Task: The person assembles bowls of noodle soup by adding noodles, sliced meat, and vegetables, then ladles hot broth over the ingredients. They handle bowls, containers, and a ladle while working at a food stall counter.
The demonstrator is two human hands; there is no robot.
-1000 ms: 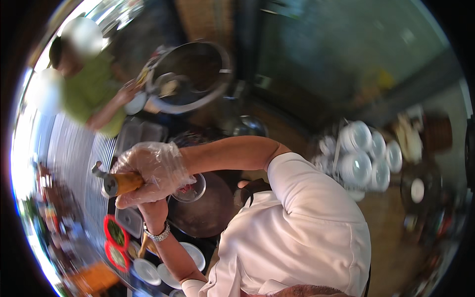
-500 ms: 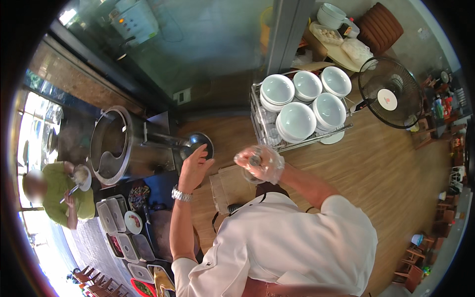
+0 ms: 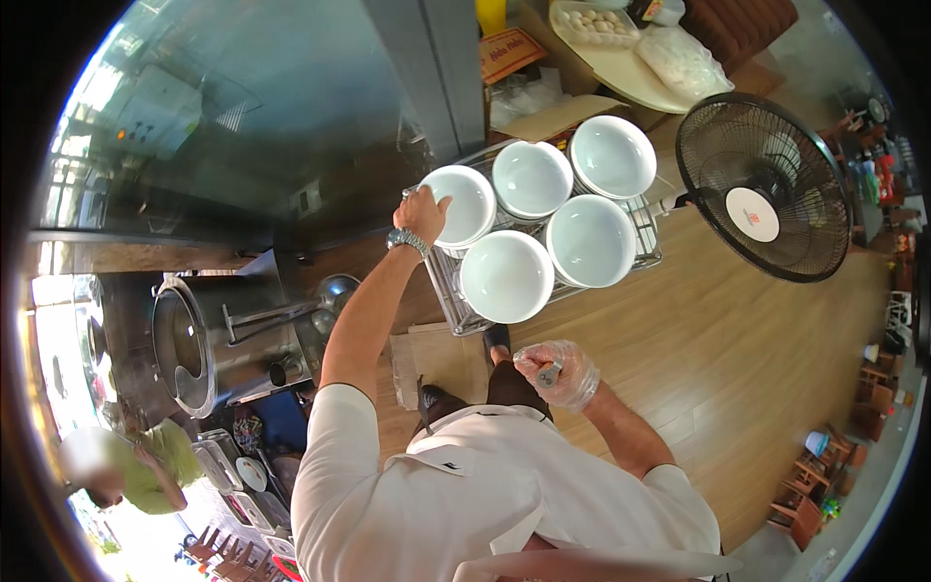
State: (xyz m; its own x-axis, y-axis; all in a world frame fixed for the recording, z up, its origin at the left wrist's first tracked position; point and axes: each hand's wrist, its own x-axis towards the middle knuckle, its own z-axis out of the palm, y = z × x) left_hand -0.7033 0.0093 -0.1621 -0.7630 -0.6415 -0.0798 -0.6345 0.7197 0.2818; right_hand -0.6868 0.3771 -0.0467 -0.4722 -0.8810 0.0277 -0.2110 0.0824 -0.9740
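My bare left hand (image 3: 422, 215), with a metal watch at the wrist, is at the left-hand white bowl (image 3: 464, 204). Its thumb lies over the rim and the fingers are closed on the outside. That bowl tops a stack on the wire rack cart (image 3: 448, 303), among several other stacks of white bowls (image 3: 506, 276). In a clear plastic glove, my right hand (image 3: 572, 376) is closed around a tool handle (image 3: 550, 373) in front of my body. Only the handle's grey end shows; the rest of the tool is hidden.
A black standing fan (image 3: 764, 189) is right of the cart. Behind stands a table (image 3: 621, 68) with eggs (image 3: 593, 24) and a plastic bag (image 3: 682, 63). At left are a large steel pot (image 3: 233, 335) and a person in green (image 3: 160, 470). Flattened cardboard (image 3: 441, 364) lies by my feet.
My left hand has gone from near the pot, fingers apart, forward to the bowl's rim and closed there. The right hand has shifted right and nearer my body, still holding the tool.
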